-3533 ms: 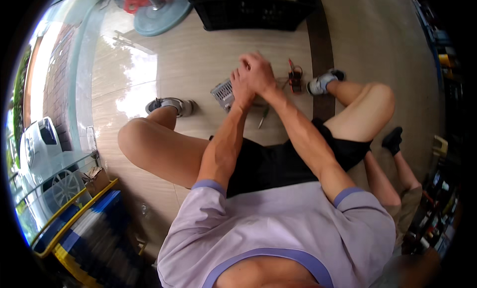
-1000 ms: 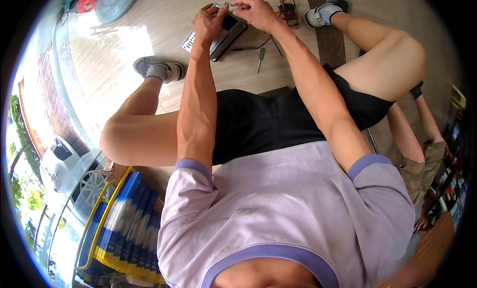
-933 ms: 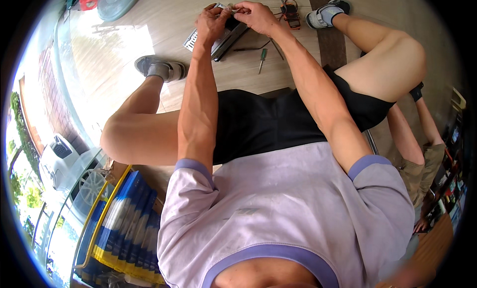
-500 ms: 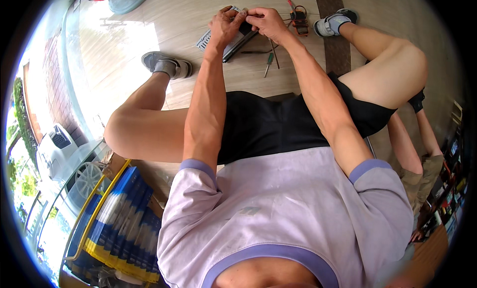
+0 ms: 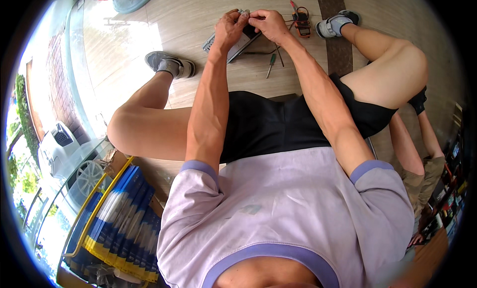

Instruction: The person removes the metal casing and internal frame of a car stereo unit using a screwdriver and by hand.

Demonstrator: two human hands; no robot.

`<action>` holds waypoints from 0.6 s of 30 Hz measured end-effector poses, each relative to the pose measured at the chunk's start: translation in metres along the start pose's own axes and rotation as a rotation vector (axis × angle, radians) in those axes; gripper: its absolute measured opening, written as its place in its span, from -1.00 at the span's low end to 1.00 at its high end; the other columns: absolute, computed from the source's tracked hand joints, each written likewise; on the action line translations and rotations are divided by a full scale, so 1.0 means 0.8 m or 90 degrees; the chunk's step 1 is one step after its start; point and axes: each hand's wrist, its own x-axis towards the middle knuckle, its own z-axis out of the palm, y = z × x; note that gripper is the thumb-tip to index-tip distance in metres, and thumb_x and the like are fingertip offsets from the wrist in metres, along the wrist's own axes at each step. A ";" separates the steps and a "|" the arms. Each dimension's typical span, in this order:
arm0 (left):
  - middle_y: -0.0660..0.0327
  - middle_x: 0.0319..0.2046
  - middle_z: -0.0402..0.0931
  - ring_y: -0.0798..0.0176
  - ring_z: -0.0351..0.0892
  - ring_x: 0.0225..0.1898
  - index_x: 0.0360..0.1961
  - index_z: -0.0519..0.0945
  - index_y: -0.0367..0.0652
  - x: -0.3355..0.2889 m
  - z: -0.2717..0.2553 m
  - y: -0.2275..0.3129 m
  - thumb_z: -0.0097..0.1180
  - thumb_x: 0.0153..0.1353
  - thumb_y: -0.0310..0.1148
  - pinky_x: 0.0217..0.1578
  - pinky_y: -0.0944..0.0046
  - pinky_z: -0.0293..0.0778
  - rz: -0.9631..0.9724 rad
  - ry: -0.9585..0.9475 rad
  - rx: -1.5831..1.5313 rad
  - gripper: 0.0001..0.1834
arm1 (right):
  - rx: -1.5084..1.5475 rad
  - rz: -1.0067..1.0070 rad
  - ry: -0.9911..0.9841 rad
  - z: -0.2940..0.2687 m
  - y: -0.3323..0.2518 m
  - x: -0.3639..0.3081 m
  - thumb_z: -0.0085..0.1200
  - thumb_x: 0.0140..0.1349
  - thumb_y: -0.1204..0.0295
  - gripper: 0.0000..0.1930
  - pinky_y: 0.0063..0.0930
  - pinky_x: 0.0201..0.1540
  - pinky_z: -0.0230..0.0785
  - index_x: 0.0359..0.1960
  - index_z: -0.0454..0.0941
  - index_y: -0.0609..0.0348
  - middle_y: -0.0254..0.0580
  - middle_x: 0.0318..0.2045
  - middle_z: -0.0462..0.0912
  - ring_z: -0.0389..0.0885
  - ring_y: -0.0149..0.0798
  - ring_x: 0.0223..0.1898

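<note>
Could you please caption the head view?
Left hand and right hand close together over a slotted metal case, screwdriver nearby.

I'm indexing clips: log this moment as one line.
left hand: at box | right hand: close beside left | nearby: screwdriver, meter | held: cannot tell

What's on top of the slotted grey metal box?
The bare left hand overlaps the box, with the bare right hand close beside it. A dark surface and slotted end show. Anything beneath the hands is hidden; contact with the box is unclear.
</note>
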 end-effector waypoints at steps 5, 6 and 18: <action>-0.03 -0.12 0.67 -0.17 0.62 -0.06 -0.37 0.70 -0.23 0.004 0.005 -0.024 0.10 0.39 0.06 0.00 -0.08 0.45 0.091 0.047 0.024 -0.48 | -0.044 -0.009 -0.006 0.002 -0.013 -0.004 0.26 0.25 0.30 -0.70 -0.50 -0.32 0.54 -0.09 0.72 0.24 -0.25 -0.40 0.76 0.67 -0.44 -0.48; -0.03 -0.12 0.67 -0.17 0.62 -0.06 -0.37 0.70 -0.23 0.001 0.006 -0.029 0.10 0.39 0.06 0.00 -0.08 0.45 0.092 0.047 0.024 -0.48 | -0.023 -0.011 0.017 -0.001 -0.012 -0.003 0.25 0.23 0.31 -0.71 -0.50 -0.34 0.53 -0.11 0.73 0.24 -0.25 -0.40 0.76 0.67 -0.43 -0.48; 0.01 0.06 0.63 -0.15 0.55 0.10 -0.02 0.64 -0.11 -0.016 0.020 -0.019 0.30 0.20 -0.17 0.14 -0.05 0.34 0.080 0.089 0.180 -0.62 | 0.094 0.487 0.222 -0.053 0.135 -0.017 0.11 0.20 0.48 -0.88 -0.39 -0.66 0.22 -0.49 0.55 0.21 -0.25 -0.59 0.60 0.46 -0.38 -0.65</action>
